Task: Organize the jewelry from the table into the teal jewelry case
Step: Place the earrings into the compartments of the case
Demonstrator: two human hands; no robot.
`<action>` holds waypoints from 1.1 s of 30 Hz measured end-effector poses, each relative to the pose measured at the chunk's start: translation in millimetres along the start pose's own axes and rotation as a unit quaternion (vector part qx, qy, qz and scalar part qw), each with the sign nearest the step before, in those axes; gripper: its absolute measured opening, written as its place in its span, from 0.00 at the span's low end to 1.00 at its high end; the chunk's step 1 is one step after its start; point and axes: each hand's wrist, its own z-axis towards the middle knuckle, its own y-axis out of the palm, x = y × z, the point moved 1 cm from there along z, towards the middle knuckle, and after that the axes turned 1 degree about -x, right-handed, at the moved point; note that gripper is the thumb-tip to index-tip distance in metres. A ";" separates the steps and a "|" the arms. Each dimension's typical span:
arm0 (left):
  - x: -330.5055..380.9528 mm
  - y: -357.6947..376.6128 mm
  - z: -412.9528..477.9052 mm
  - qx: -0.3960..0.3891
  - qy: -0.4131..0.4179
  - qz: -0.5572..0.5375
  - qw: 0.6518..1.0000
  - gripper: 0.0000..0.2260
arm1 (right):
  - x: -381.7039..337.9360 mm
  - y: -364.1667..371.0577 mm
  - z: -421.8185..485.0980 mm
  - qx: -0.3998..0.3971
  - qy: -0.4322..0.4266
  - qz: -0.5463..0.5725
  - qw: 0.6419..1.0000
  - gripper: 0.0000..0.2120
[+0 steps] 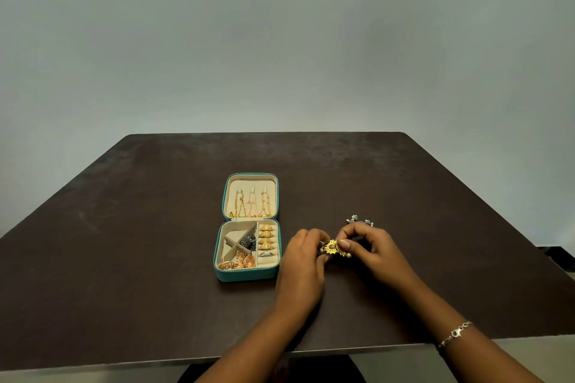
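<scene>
The teal jewelry case (247, 276) lies open on the dark table (155, 227). Its lid holds three gold chains (250, 205). Its tray holds gold rings (267, 238) in the right slot, a dark piece (249, 242) in the middle and rose-gold earrings (238, 262) at the front. Just right of the case, my left hand (303, 261) and my right hand (370, 250) both pinch a gold earring (333, 247) with small beads, held slightly above the table. A silver beaded piece (359, 220) lies on the table behind my right hand.
A bracelet (455, 334) sits on my right wrist. The table's front edge runs close below my forearms. A dark object (557, 253) pokes out past the table's right edge. A plain wall stands behind.
</scene>
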 end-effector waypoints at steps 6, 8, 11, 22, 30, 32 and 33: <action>1.3 -1.8 0.1 -0.001 0.016 -0.003 1.000 0.07 | -2.7 1.7 -0.9 -0.015 -0.003 0.024 1.000 0.04; 1.1 -1.6 -0.6 0.001 0.021 -0.003 1.000 0.05 | -3.7 1.5 -1.5 -0.013 -0.007 0.029 0.999 0.04; -0.4 -1.4 -0.5 0.006 0.026 0.000 1.000 0.03 | -3.7 1.4 -2.6 -0.010 -0.006 0.043 0.999 0.03; 1.8 -3.5 0.8 0.019 0.014 -0.010 1.000 0.02 | -5.6 3.9 -1.5 -0.016 0.013 0.073 0.997 0.15; 3.0 -4.9 1.8 0.016 0.005 -0.025 1.000 0.01 | -4.1 0.5 -1.5 0.019 -0.011 0.037 0.999 0.13; 3.2 -5.1 1.2 0.013 0.005 -0.023 1.000 0.01 | -3.8 1.2 -0.8 0.027 -0.012 0.021 0.999 0.12; 2.9 -5.0 1.0 0.013 0.003 -0.028 1.000 0.01 | -4.0 1.4 -0.9 0.027 -0.010 0.020 0.999 0.11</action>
